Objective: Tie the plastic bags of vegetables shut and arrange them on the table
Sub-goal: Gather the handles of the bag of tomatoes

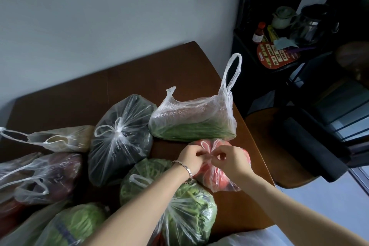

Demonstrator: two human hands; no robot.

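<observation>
view from above a dark brown wooden table (159, 70) set against a pale wall. my left hand (190, 158), with a silver bracelet (184, 168) at the wrist, and my right hand (229, 161) met right of centre in the frame, over the bag of red vegetables (219, 179). both hands had their fingers curled, each pinching one of that bag's twisted handles, the two hands almost touching above the bag's mouth. the bag lay on the table near its right edge. just above it in the frame lay a bag of green beans (191, 124), its mouth untied and one handle loop standing upright. left of that, at centre, sat a bag of dark vegetables (119, 140), knotted at the top. under my left forearm lay a bag of leafy greens (187, 205), partly hidden. at the left edge were a bag of purple vegetables (50, 175) and, above it, a pale bag (60, 138), both with loose handles. a bag of cabbage (75, 223) filled the lower left. a dark shelf (279, 46) with bottles stood at the upper right.
</observation>
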